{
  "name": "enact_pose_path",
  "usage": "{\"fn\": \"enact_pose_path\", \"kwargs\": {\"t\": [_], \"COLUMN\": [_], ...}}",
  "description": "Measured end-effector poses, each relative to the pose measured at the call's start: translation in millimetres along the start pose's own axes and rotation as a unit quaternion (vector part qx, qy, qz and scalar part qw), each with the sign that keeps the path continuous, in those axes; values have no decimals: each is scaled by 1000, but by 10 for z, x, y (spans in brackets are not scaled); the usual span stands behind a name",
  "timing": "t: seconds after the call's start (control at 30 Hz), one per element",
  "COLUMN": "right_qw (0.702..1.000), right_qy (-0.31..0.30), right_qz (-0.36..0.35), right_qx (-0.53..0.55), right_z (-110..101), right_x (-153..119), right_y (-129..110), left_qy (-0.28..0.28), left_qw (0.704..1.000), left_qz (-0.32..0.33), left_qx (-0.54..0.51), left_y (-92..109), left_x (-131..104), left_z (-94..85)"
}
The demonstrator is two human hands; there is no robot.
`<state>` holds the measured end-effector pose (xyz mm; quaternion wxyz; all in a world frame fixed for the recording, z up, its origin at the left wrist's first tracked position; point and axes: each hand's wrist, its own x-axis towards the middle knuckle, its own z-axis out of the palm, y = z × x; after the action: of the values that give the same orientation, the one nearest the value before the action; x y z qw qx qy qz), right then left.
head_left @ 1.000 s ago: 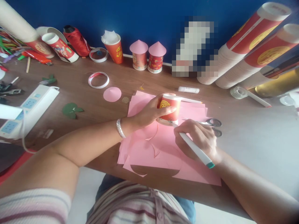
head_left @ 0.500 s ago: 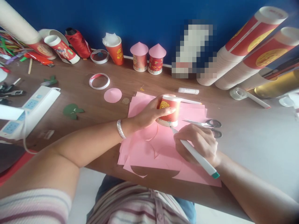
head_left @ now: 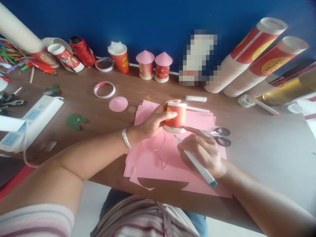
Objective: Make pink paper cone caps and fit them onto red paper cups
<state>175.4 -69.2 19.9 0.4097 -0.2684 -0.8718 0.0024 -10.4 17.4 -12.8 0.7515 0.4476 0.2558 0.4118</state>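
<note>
My left hand [head_left: 158,119] is wrapped round a red paper cup [head_left: 178,115] with a white band at its lower rim; faint green marks show on that band. In my right hand [head_left: 201,149] is a white marker [head_left: 197,164] with a green end, its tip just below the cup and apart from it. My right index finger reaches out to the cup's lower edge. Beneath both hands lie pink paper sheets [head_left: 148,164] with curved cut-outs. Scissors [head_left: 221,136] rest on the paper beyond my right hand, their blades partly hidden.
Two small cups with pink cone tops [head_left: 145,64] stand by the blue wall. A pink cone [head_left: 118,104] and a tape ring [head_left: 104,90] lie left of the paper. Stacked paper cups [head_left: 256,49] lean at right, near clear tape [head_left: 247,100]. A power strip [head_left: 37,115] lies left.
The marker tip has moved away from the cup's rim, down and left. My right index finger has stretched out to the cup, which has turned slightly in my left hand.
</note>
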Motion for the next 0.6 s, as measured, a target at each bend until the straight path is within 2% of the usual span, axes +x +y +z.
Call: {"fn": "enact_pose_path", "kwargs": {"t": [0.2, 0.6], "right_qw": [1000, 1000], "right_qy": [-6, 16], "right_qz": [-14, 7], "right_qx": [-7, -3], "right_z": [2, 0], "right_x": [-15, -4], "right_y": [3, -14], "left_qy": [-24, 23], "left_qw": [999, 1000], "left_qz": [-10, 4], "left_qx": [29, -9], "left_y": [39, 94], "left_x": [3, -2], "left_z": [49, 94]}}
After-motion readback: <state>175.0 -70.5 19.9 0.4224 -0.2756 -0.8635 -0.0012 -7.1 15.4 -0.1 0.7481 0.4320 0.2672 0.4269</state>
